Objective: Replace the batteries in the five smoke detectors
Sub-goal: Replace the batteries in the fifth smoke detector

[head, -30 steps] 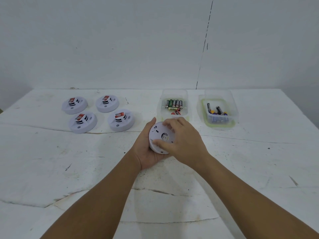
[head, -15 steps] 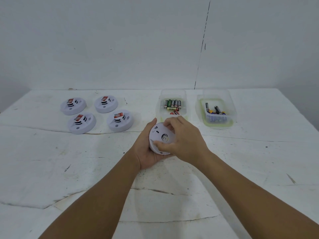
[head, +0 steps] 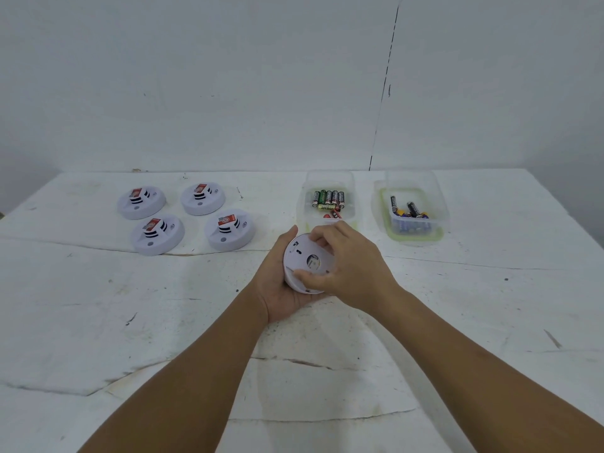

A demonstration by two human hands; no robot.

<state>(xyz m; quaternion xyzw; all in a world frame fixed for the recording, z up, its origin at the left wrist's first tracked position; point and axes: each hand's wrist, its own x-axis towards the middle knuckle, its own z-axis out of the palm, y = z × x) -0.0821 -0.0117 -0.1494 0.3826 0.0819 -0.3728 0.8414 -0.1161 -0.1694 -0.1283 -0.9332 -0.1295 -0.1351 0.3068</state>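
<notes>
White cracked table (head: 98, 322), white wall behind. Four smoke detectors (head: 192, 220) sit face up, up-left of the hands, same spots as 1 s ago. Left hand (head: 281, 282) still cups the fifth detector (head: 302, 259), back side up, just above the table. Right hand (head: 346, 266) pinches its back plate, thumb at the near rim, fingers at the far rim; thumb now slightly further left. Two clear battery tubs (head: 330, 191) and (head: 411, 207) beyond the hands, unmoved.
</notes>
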